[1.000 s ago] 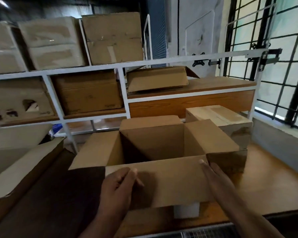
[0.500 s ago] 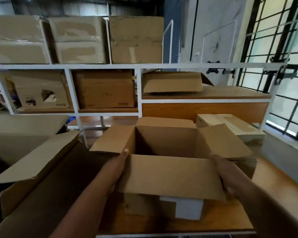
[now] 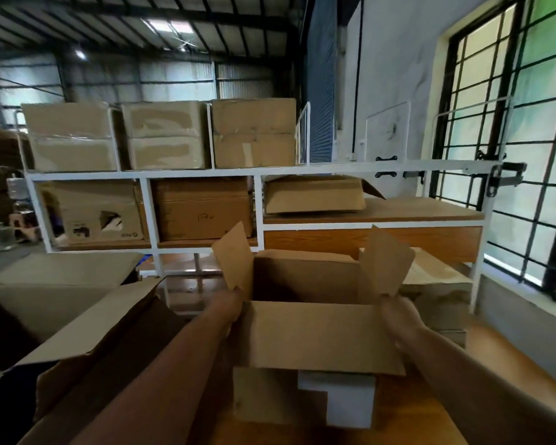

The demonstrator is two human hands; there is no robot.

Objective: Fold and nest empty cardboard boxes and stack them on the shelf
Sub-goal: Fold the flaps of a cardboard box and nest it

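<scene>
An open brown cardboard box (image 3: 318,335) is held up in front of me above the wooden table (image 3: 430,396). Its two side flaps stand up and its near flap hangs toward me. My left hand (image 3: 230,311) grips the box's left side at the base of the left flap. My right hand (image 3: 398,314) grips the right side below the right flap. A white label shows on the box's near wall. Behind stands the white metal shelf (image 3: 257,171); a flattened box (image 3: 315,194) lies in its right bay.
Closed cardboard boxes (image 3: 164,136) fill the shelf's top and left bays. A large open box (image 3: 87,342) with a raised flap sits at my left. Another closed box (image 3: 437,284) stands behind the held one on the right. A barred window (image 3: 511,155) is at the right.
The box has come up off the table, and its side flaps have swung from lying outward to standing upright. Both hands shifted from the near flap to the box's sides. My view has tilted upward.
</scene>
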